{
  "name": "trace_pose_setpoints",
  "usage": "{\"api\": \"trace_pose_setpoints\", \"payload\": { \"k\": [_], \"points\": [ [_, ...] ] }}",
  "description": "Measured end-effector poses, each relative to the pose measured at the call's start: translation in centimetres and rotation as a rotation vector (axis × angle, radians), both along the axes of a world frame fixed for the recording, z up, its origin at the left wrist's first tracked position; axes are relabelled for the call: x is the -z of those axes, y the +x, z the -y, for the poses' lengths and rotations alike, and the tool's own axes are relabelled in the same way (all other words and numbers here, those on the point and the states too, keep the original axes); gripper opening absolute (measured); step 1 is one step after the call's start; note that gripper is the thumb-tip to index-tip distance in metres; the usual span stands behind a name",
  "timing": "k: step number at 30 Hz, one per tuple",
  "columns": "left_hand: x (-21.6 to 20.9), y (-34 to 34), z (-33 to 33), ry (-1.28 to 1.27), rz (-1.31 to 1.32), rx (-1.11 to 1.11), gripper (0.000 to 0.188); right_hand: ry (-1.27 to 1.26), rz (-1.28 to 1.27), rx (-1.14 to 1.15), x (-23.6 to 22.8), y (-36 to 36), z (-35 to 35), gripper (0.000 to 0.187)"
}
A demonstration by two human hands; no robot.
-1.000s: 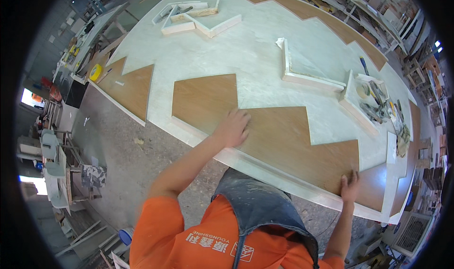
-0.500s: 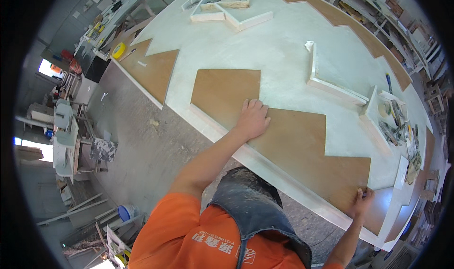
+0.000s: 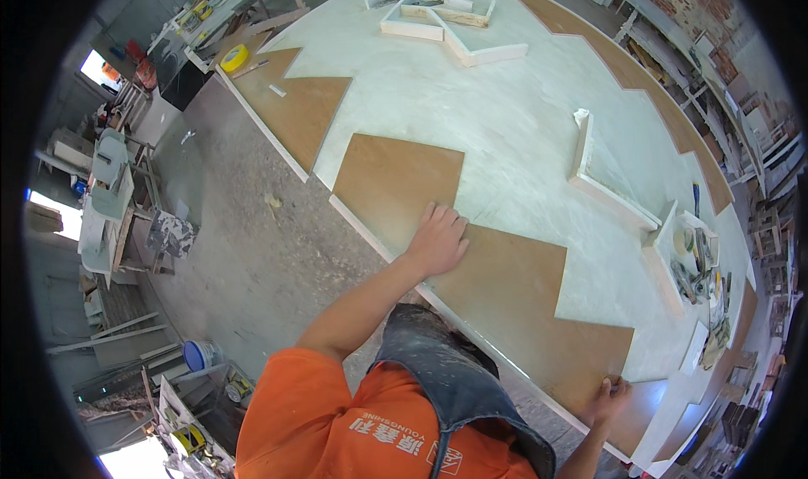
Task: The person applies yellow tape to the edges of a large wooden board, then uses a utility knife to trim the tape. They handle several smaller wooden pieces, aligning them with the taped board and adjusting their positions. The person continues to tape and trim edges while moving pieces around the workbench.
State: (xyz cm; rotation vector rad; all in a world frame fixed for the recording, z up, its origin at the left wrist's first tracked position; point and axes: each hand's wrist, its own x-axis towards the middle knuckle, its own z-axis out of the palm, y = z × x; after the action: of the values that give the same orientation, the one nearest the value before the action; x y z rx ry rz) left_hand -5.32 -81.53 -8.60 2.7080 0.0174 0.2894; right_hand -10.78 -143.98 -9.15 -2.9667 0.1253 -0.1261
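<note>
A large brown board (image 3: 513, 264) with a stepped, zigzag far edge lies flat on a white work surface (image 3: 497, 125). My left hand (image 3: 438, 242) rests on the board by an inner corner of its step, palm down, with fingers stretched out over it. At the board's near right end, my right hand (image 3: 610, 397) has its fingers closed in a pinch at the edge; whether something small is also between them cannot be made out. A pale strip (image 3: 362, 226) runs along the surface's near edge, beneath my left forearm.
Another brown piece (image 3: 307, 113) lies to the left, with a yellow tape roll (image 3: 235, 57) on its end. White angled strips (image 3: 484, 54) stand at the far side. More strips (image 3: 614, 188) and hand tools (image 3: 703, 260) are at right. A bucket (image 3: 199, 355) stands on the floor.
The whole view has shifted and turned a little, so the surface sits lower in it. Both hands stay at the same places on the board; whether the board slid, I cannot tell.
</note>
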Motion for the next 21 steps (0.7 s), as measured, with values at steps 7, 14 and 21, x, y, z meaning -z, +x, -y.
{"api": "trace_pose_setpoints", "payload": {
  "k": [7, 14, 21],
  "points": [
    [0.2, -2.0, -1.7, -0.162, 0.043, -0.083, 0.040, 0.072, -0.057, 0.060, -0.6, -2.2, -3.1, 0.057],
    [1.7, -9.4, -9.8, -0.087, 0.320, -0.939, 0.051, 0.037, 0.231, 0.382, 1.7, -8.1, -1.2, 0.067],
    [4.1, -10.5, -18.0, -1.693, 0.366, -1.127, 0.041, 1.208, 0.178, 1.380, 7.4, -19.4, 3.0, 0.078]
  ]
}}
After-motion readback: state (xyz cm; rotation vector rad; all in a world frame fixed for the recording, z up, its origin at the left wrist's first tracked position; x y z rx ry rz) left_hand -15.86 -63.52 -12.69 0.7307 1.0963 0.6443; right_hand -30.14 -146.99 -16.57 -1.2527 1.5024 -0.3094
